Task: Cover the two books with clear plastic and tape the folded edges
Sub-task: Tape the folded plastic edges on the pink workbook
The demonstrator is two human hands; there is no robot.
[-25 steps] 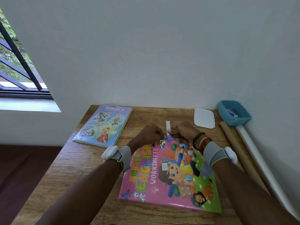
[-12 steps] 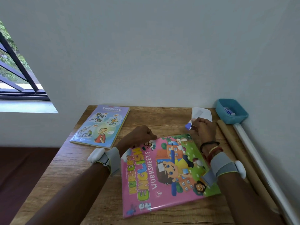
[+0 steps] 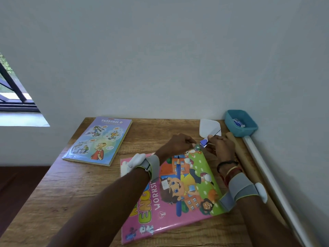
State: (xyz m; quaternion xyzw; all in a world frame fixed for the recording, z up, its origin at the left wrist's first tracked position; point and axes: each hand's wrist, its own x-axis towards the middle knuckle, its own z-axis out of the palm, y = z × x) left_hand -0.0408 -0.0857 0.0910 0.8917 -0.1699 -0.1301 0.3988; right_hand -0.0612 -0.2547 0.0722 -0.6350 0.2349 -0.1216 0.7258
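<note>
A pink English worksheets book point(image 3: 178, 202) in glossy clear plastic lies askew on the wooden table point(image 3: 71, 184) in front of me. At its far corner my right hand point(image 3: 221, 146) grips a small blue and white tape dispenser point(image 3: 204, 142). My left hand point(image 3: 176, 145) has its fingers curled, and the fingertips pinch at the tape right beside the dispenser. The tape itself is too thin to make out. A second, lilac comic book point(image 3: 99, 139), also under plastic, lies flat at the far left of the table.
A white lid point(image 3: 207, 126) and a teal tub point(image 3: 240, 128) holding a small item stand in the far right corner. A brown paper roll point(image 3: 249, 163) and a white roll point(image 3: 267, 175) lie along the right wall. The window point(image 3: 10, 93) is to the left.
The pink book has turned and slid toward the right. My right hand came back from the white lid with the dispenser, and my left hand moved over to meet it at the book's far corner.
</note>
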